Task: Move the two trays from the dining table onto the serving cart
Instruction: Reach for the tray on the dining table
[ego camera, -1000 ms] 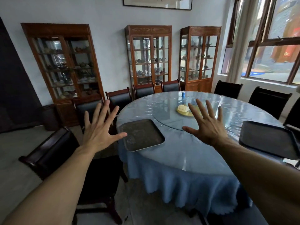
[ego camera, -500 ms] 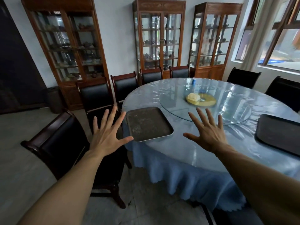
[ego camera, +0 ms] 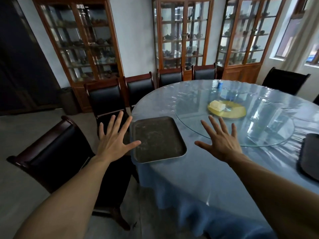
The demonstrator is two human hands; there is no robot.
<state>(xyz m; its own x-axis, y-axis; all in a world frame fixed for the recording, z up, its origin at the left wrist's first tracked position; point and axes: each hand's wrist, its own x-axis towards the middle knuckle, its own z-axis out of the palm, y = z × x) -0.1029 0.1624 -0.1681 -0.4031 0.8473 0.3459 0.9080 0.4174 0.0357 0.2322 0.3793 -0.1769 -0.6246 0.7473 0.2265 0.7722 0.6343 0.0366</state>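
A grey scuffed tray (ego camera: 158,139) lies at the left rim of the round dining table (ego camera: 203,171), which has a blue cloth under clear plastic. A second, black tray (ego camera: 309,156) lies at the right edge of the view, partly cut off. My left hand (ego camera: 114,138) hovers with fingers spread just left of the grey tray, thumb over its left rim. My right hand (ego camera: 221,141) is spread above the table to the tray's right. Both hands hold nothing. No serving cart is in view.
A glass turntable (ego camera: 259,133) carries a yellow plate (ego camera: 229,110) with a pale block. Dark chairs ring the table; one (ego camera: 57,152) stands at my left beside the tray. Three wooden glass cabinets (ego camera: 183,35) line the back wall. A dark bin (ego camera: 69,100) sits at the left.
My view has tilted down and drawn closer to the table. Both spread hands have come nearer the grey tray, the left one reaching its rim.
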